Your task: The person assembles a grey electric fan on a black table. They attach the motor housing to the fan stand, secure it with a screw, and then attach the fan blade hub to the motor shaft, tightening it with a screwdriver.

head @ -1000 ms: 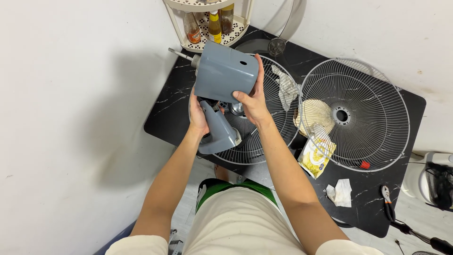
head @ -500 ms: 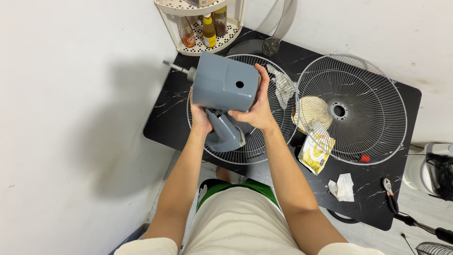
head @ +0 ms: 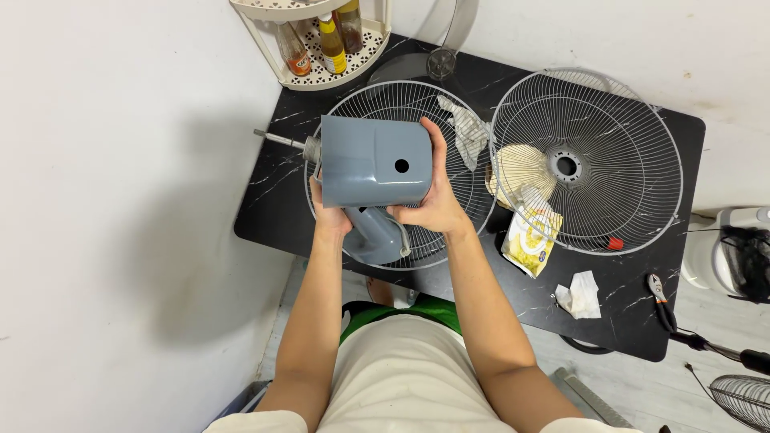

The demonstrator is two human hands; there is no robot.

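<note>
The left hand (head: 329, 215) is largely hidden behind the grey plastic fan motor housing (head: 375, 163); only its heel and the wrist show, pressed against the housing's lower left, so how far its fingers curl cannot be told, though it plainly bears the part. The right hand (head: 433, 204) is closed on the housing's right end, thumb along the lower edge and fingers wrapped up its far side. Under the housing a grey plastic neck piece (head: 375, 235) points toward 6 o'clock, its upper end covered by the palms.

The housing is held in the air above the black marbled bench (head: 277, 208), over a round white wire fan guard (head: 449, 96) lying flat there. Its long axis runs from 9 to 3 o'clock, with a thin metal shaft (head: 277, 139) sticking out toward 9 o'clock and a small round hole in the face turned to the camera.

At 3 o'clock from the hands lies a second white wire guard (head: 622, 172), and at its lower left rim a crumpled yellow and white packet (head: 529, 240); its print is too small to make out. At 12 o'clock a cream corner rack (head: 273, 44) with bottles is cut off by the top edge.
</note>
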